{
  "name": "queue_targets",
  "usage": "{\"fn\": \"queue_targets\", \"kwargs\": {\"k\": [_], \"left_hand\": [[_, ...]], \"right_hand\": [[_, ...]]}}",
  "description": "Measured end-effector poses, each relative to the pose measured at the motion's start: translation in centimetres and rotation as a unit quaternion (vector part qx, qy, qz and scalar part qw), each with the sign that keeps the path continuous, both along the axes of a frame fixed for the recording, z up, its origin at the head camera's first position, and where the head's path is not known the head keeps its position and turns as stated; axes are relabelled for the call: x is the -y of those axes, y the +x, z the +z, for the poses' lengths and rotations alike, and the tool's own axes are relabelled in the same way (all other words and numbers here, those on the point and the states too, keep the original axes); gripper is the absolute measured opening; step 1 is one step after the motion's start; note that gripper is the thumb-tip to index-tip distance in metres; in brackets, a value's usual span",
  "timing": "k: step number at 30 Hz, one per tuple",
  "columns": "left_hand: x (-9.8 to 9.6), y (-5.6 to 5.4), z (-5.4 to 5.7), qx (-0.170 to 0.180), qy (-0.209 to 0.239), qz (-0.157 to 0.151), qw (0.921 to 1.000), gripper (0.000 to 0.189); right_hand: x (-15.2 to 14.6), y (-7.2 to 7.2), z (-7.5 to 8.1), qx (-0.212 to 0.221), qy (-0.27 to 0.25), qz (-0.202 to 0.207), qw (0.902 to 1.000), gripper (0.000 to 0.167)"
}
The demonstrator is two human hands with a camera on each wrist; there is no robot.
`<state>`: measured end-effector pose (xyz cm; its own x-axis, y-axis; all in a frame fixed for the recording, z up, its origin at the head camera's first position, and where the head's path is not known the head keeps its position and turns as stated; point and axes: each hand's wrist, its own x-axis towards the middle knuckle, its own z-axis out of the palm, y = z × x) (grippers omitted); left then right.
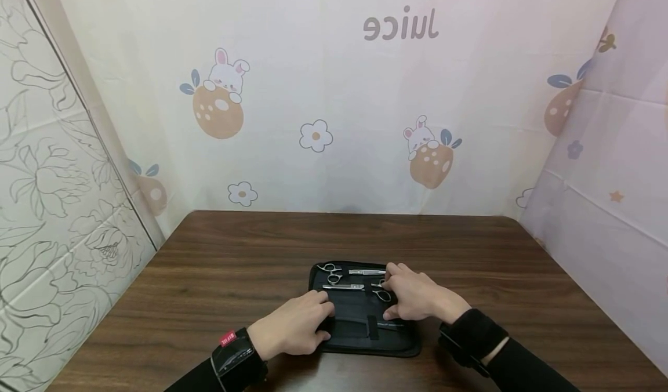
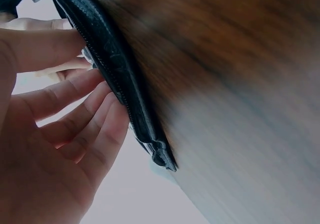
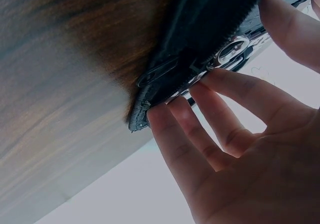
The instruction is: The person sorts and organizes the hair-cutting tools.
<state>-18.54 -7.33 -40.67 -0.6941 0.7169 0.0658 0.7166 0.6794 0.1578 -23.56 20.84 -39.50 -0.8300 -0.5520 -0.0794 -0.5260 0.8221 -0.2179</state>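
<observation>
An unfolded black zip case [image 1: 349,345] lies on the table. Inside its far part are two pairs of silver scissors. The farther scissors [image 1: 334,277] have their finger rings at the left, and the nearer scissors [image 1: 342,287] have theirs at the right. A thin dark item, its kind unclear, lies under a strap [image 1: 373,327] in the near part. My left hand [image 1: 300,324] rests at the case's left edge, fingertips along the zip [image 2: 107,71]. At the right edge is my right hand [image 1: 417,293], its spread fingers touching the case near the scissors' ring [image 3: 232,49].
The brown wooden table [image 1: 235,253] extends around the case on all sides. A pale printed curtain [image 1: 323,90] hangs behind it. More patterned sheets stand at the left [image 1: 52,206] and right [image 1: 610,177]. Black bands wrap both wrists.
</observation>
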Motion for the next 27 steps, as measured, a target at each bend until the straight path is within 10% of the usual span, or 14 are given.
{"fn": "queue_targets", "kwargs": {"k": [27], "left_hand": [[0.36, -0.77, -0.29, 0.024, 0.044, 0.012, 0.9987, 0.018]], "right_hand": [[-0.6, 0.2, -0.49, -0.002, -0.015, -0.01, 0.9998, 0.058]]}}
